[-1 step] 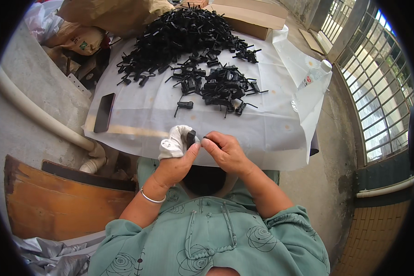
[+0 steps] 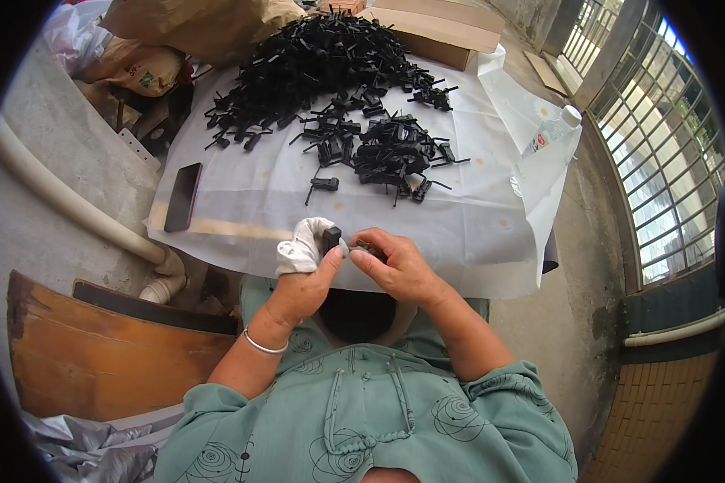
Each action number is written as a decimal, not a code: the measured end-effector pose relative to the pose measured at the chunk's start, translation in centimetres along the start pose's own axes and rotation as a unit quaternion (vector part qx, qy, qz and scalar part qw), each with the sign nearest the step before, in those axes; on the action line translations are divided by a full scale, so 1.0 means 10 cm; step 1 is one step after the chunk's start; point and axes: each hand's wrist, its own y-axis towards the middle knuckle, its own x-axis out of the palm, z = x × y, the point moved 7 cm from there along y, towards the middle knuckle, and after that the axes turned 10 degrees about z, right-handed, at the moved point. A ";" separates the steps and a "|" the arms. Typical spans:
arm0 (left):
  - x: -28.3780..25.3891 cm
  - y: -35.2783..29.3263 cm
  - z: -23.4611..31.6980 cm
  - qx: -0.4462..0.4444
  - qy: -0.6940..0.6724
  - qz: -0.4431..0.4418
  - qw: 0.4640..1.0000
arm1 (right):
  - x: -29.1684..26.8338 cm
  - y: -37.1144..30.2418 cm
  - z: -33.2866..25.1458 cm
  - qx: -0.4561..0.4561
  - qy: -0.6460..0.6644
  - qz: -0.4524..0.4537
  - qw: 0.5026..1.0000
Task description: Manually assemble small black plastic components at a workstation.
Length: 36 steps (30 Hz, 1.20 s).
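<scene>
My left hand [image 2: 304, 287], its fingers covered by a white cloth [image 2: 298, 251], closes on a small black plastic part [image 2: 331, 237] between thumb and cloth. Just to the right, my right hand [image 2: 396, 266] is pinched around a small dark piece [image 2: 367, 247]; its kind is too small to tell. Both hands are close together above the table's near edge, with a small gap between them. Beyond them lies a single black plastic part [image 2: 324, 184] with a thin arm. A small pile of similar black parts [image 2: 395, 149] lies behind it.
A larger heap of black parts [image 2: 322, 68] covers the table's far side. A phone [image 2: 183, 198] lies at the left on the white table cover [image 2: 242, 189]. A cardboard box [image 2: 435, 32] stands at the back, a clear bottle [image 2: 552, 129] at the right edge.
The black part in my left hand has tipped and shows less of its length. My right fingers have shifted slightly, so more of the dark piece shows between them.
</scene>
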 end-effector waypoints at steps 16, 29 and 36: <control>0.21 -0.13 0.05 -0.128 -0.085 -0.116 0.981 | 0.04 -0.01 0.02 0.077 0.013 -0.068 0.995; 0.13 -0.06 0.09 0.087 0.161 -0.050 0.982 | 0.21 0.01 -0.06 -0.022 -0.077 -0.083 0.993; -0.10 -0.09 -0.06 0.055 0.153 0.029 0.986 | 0.49 0.12 0.09 0.034 -0.038 -0.120 0.991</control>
